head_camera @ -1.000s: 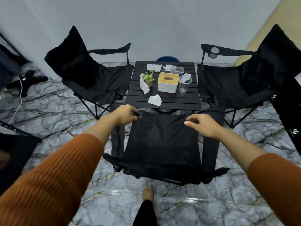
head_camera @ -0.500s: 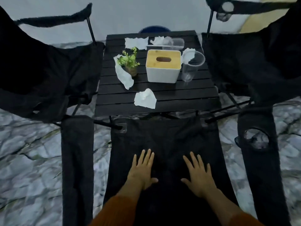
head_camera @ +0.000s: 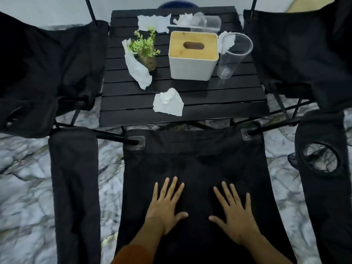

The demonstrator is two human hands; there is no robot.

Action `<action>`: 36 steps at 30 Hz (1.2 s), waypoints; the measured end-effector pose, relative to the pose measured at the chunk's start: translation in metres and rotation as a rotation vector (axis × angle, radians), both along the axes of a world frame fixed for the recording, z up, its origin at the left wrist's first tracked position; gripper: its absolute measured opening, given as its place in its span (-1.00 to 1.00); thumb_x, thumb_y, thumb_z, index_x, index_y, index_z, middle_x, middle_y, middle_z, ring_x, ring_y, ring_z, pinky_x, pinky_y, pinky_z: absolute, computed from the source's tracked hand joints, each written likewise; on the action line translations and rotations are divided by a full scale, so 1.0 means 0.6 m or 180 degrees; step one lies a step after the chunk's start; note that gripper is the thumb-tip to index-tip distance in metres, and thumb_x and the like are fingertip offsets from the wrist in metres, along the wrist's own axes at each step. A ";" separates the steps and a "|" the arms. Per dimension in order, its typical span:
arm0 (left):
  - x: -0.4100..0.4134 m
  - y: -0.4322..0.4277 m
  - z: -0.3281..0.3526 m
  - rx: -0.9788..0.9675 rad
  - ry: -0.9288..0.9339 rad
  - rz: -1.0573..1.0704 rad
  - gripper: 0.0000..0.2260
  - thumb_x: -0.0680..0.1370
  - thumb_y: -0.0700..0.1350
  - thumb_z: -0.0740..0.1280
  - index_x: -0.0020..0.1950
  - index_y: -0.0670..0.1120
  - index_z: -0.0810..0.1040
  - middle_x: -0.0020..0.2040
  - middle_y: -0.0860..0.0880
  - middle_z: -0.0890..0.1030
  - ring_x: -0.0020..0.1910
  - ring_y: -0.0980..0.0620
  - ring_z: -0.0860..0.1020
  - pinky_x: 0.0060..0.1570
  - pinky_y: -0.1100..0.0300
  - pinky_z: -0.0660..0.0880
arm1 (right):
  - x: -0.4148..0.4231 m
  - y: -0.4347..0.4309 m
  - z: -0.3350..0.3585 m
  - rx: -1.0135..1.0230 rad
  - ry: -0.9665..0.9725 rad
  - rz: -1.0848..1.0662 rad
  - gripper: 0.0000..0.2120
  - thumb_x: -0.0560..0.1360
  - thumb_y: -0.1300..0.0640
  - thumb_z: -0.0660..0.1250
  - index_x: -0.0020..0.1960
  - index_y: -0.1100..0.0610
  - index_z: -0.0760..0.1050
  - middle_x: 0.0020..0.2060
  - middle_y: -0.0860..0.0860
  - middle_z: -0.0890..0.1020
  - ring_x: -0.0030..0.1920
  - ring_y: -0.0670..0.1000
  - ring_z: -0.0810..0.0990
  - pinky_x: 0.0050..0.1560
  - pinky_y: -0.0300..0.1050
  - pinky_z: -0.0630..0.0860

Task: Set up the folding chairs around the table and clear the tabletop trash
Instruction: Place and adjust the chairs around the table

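My left hand (head_camera: pixel 165 210) and right hand (head_camera: pixel 233 216) lie flat, fingers spread, holding nothing, on the near chair (head_camera: pixel 192 168). Its seat faces the table (head_camera: pixel 182 109), running lengthwise from me. Crumpled tissue (head_camera: pixel 168 102) lies beyond my fingertips.

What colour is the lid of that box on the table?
Light wood, over a white box; the head view shows it clearly.

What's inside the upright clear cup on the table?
The upright cup looks empty; its clear wall shows bare slats of the table. A crumpled tissue sits at its rim, between it and the tissue box; whether it dips inside is unclear.
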State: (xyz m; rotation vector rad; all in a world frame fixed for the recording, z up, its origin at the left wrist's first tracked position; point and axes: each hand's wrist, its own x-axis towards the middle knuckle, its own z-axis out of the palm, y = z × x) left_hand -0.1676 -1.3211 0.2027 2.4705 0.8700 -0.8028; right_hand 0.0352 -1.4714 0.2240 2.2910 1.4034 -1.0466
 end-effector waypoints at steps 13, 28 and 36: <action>-0.018 0.053 0.140 0.0354 0.0094 -0.0147 -0.31 0.60 0.24 0.02 0.58 -0.07 -0.15 0.58 -0.06 -0.27 0.54 -0.06 -0.35 0.46 -0.19 -0.33 | -0.039 0.008 0.107 -0.0760 0.0297 -0.0107 -0.23 0.57 -0.24 0.11 0.57 -0.04 -0.26 0.58 -0.02 -0.24 0.56 0.05 -0.32 0.49 0.31 -0.26; -0.302 0.161 0.256 0.0704 -0.0108 0.1133 -0.27 0.45 0.43 -0.29 0.47 0.07 -0.41 0.54 0.08 -0.33 0.51 0.09 -0.35 0.49 -0.12 -0.35 | -0.373 0.155 0.281 0.0907 0.1542 0.2088 -0.28 0.53 -0.39 -0.16 0.57 -0.06 -0.16 0.58 -0.15 -0.13 0.54 -0.16 -0.32 0.48 0.19 -0.40; -0.268 0.165 0.273 0.0391 0.0487 0.1116 -0.25 0.53 0.39 -0.10 0.52 0.04 -0.38 0.52 0.09 -0.38 0.56 0.04 -0.27 0.45 -0.21 -0.34 | -0.368 0.157 0.295 0.0226 0.1498 0.1975 -0.28 0.54 -0.36 -0.07 0.58 -0.07 -0.16 0.58 -0.15 -0.15 0.55 -0.11 -0.30 0.47 0.29 -0.35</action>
